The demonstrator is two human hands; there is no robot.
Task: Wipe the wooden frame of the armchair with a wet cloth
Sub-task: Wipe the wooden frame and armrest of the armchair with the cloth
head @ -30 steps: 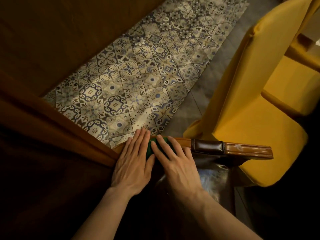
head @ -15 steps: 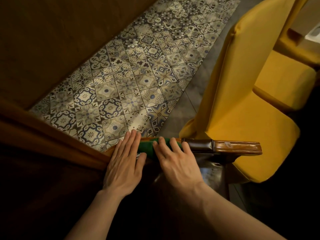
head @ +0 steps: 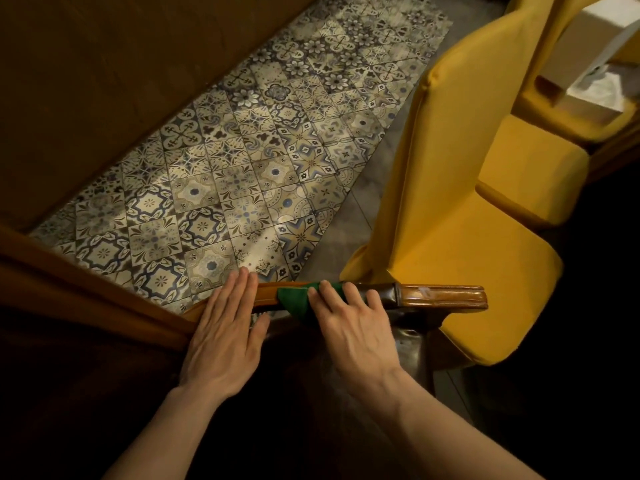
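Observation:
The armchair's wooden armrest (head: 443,296) runs left to right across the lower middle, with a dark leather pad (head: 377,293) on part of it. A green cloth (head: 294,301) lies over the rail. My right hand (head: 349,327) presses flat on the cloth, its fingers draped over the rail. My left hand (head: 225,334) rests flat on the bare wood just left of the cloth, fingers together, holding nothing. The chair's seat below my arms is lost in shadow.
A patterned tile rug (head: 242,174) covers the floor beyond the armrest. Yellow upholstered chairs (head: 460,209) stand close on the right, almost touching the armrest's end. A brown wall (head: 104,81) rises at the upper left, and a brown fabric edge (head: 69,282) crosses the left.
My right hand has slid the green cloth to the right along the armrest toward the leather pad. A gap of bare wood now shows between my two hands. The left hand stayed.

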